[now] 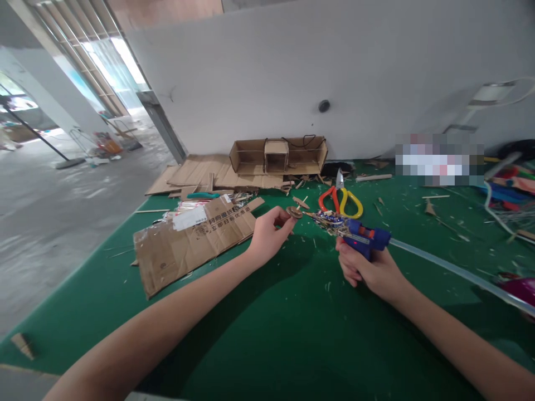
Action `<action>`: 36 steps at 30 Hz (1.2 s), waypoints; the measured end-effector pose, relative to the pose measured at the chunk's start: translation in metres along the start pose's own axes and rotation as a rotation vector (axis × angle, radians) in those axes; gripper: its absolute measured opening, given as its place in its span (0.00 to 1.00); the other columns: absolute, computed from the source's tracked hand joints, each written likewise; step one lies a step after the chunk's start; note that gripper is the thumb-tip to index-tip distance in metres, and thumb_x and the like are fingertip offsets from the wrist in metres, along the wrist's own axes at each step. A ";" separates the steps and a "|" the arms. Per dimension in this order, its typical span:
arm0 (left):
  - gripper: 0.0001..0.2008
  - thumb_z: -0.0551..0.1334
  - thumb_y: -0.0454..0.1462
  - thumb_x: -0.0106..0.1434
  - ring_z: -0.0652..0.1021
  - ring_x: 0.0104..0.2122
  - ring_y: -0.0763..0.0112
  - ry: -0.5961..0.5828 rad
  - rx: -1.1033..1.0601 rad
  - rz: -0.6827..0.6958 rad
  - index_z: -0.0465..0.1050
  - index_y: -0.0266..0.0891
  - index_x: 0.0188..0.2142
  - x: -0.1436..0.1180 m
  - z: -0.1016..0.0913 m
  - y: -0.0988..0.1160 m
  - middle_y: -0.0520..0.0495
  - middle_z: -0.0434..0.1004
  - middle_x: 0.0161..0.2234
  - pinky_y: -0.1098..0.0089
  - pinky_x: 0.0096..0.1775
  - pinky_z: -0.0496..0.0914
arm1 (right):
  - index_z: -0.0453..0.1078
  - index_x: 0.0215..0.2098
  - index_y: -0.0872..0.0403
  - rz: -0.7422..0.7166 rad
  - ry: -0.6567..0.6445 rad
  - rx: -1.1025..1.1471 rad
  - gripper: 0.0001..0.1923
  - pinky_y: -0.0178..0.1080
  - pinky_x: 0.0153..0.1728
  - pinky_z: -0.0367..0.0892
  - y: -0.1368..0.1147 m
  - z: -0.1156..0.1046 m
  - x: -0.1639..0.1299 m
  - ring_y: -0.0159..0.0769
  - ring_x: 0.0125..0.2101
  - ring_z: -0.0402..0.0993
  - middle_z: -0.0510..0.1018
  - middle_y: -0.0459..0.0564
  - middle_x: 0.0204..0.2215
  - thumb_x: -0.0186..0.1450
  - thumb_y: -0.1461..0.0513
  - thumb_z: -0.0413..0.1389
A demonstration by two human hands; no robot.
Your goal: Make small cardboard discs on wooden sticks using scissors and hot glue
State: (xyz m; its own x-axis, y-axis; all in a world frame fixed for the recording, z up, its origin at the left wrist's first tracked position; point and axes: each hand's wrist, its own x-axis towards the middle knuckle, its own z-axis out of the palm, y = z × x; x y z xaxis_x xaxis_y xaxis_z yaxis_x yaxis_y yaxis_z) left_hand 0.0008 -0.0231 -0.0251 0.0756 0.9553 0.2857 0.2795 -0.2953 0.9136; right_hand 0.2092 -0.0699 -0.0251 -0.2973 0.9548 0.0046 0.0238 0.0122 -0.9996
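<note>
My left hand pinches a small round cardboard disc between thumb and fingertips, with a short pale stick standing up from it. My right hand is wrapped round the handle of a blue glue gun. A long clear glue stick runs out of its back to the right. Scraps and hardened strands cover the gun's front, and its tip is close to the disc; whether they touch I cannot tell. Just beyond the gun lie scissors with one red and one yellow handle.
A cardboard box frame with black cord stands against the wall. Left of my hands lies a printed cardboard sheet. Scraps litter the green table. A purple object sits at the right edge, below a heap of coloured materials.
</note>
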 end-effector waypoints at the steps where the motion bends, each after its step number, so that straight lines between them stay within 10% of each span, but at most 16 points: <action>1: 0.12 0.59 0.45 0.59 0.75 0.24 0.73 0.002 -0.005 -0.003 0.62 0.39 0.26 -0.001 0.000 0.001 0.53 0.69 0.21 0.75 0.22 0.69 | 0.61 0.33 0.52 0.008 0.011 -0.017 0.14 0.34 0.14 0.60 0.001 0.000 0.000 0.25 0.11 0.55 0.57 0.34 0.10 0.61 0.51 0.56; 36: 0.09 0.59 0.41 0.59 0.75 0.23 0.73 -0.030 -0.086 -0.038 0.63 0.39 0.27 -0.004 0.002 0.008 0.53 0.70 0.19 0.75 0.23 0.69 | 0.57 0.24 0.52 0.018 -0.052 0.031 0.18 0.34 0.15 0.60 0.002 -0.001 -0.002 0.25 0.11 0.55 0.56 0.35 0.10 0.62 0.49 0.54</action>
State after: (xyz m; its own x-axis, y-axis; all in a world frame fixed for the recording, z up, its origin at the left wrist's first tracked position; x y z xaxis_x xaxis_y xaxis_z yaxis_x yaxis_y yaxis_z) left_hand 0.0043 -0.0296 -0.0196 0.0958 0.9655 0.2423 0.1994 -0.2571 0.9456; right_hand 0.2107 -0.0713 -0.0271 -0.3465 0.9379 -0.0143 -0.0001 -0.0153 -0.9999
